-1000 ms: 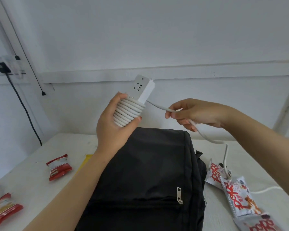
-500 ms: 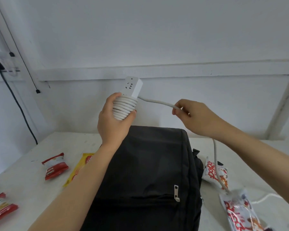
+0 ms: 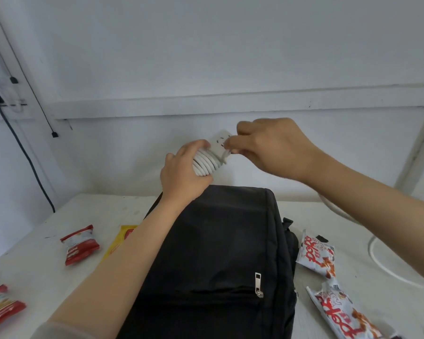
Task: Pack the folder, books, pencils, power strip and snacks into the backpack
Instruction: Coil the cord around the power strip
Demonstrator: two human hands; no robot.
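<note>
A white power strip (image 3: 218, 142) with its cord coiled around it is held in the air above the black backpack (image 3: 220, 255), which lies flat on the white table (image 3: 44, 272). My left hand (image 3: 181, 172) grips the strip around the coils. My right hand (image 3: 269, 145) pinches the cord right at the strip's upper end. The loose remainder of the cord (image 3: 382, 267) trails down behind my right forearm and curves over the table on the right. The backpack's front zipper (image 3: 258, 284) is closed.
Red snack packets (image 3: 80, 244) (image 3: 0, 307) and a yellow one (image 3: 121, 238) lie left of the backpack. White snack packets (image 3: 316, 255) (image 3: 340, 314) lie to its right. A black cable (image 3: 22, 152) hangs down the wall at the left.
My right hand has slid along the cord up to the strip, laying another turn on it. Both hands and the strip have lowered slightly toward the backpack.
</note>
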